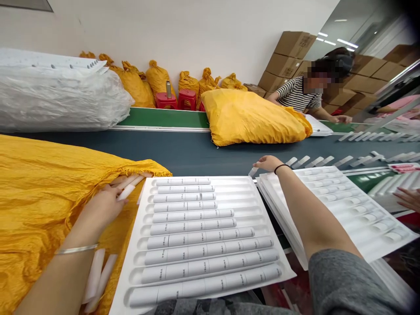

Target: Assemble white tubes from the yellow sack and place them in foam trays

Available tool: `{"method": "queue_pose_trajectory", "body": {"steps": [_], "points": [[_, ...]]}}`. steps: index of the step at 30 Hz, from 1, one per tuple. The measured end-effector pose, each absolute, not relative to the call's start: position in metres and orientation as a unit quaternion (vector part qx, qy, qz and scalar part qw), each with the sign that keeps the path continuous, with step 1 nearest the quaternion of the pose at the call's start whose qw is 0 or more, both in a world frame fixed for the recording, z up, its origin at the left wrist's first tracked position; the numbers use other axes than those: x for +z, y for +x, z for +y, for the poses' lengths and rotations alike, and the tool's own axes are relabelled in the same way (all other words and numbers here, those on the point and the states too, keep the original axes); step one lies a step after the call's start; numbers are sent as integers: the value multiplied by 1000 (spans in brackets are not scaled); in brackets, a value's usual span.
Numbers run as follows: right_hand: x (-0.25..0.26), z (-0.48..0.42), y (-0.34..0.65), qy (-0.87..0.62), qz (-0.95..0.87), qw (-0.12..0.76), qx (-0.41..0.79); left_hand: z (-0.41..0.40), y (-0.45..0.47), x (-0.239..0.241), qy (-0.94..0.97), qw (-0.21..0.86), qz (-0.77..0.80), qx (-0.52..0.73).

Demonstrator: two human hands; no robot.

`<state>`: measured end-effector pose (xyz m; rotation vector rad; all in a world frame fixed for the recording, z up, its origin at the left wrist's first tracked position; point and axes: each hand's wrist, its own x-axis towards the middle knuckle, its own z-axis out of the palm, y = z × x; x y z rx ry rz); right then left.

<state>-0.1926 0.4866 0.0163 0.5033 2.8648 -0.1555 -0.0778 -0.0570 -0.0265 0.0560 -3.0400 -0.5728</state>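
Observation:
My left hand [105,206] is at the mouth of a yellow woven sack [49,188], its fingers closed on a white tube [126,192]. More white tubes show just behind it and below my wrist inside the sack. In front of me lies a white moulded tray [241,197], its grooves holding rows of printed white tubes [210,250]; the far rows are shorter. My right hand [268,163] reaches past the tray to the edge of the dark conveyor belt [157,148]. Its fingers pinch a small white piece [253,171], like a tube.
To the right, a stack of similar trays [331,197] lies under my forearm. White tubes [315,162] lie along the belt. A full yellow sack [252,116] and a large plastic-wrapped bundle [59,96] rest across it. A co-worker [297,94] sits opposite; another person's hand [409,200] shows at right.

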Motion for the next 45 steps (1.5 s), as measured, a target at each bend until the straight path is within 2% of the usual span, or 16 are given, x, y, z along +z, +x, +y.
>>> {"method": "queue_pose_trajectory", "body": {"steps": [3,5,8,10,16,19,23,25,34,41,45], "points": [[30,452,-169,142,987,70,-23,-55,-54,-6,62,3,-989,-135],[30,418,-140,74,994,71,-29,-45,-37,5,44,96,-981,-161],[17,370,-87,-110,980,165,-33,-24,-15,15,-55,229,-945,-226],[5,350,-59,-193,961,200,-1,-9,-6,19,-119,258,-914,-288],[-2,348,-38,-255,957,134,39,26,5,19,-183,212,-869,-408],[10,350,-27,-215,973,57,-63,42,7,15,-209,169,-862,-430],[23,335,0,-241,904,-49,-350,62,9,11,-271,87,-864,-415],[26,326,7,-292,862,-68,-410,67,9,11,-289,63,-867,-400],[28,322,-1,-418,819,-92,-382,69,14,22,-334,48,-882,-328],[21,309,4,-328,846,-15,-421,73,15,14,-380,176,-875,-243],[24,307,5,-316,848,11,-426,76,15,14,-398,200,-871,-205]]}}
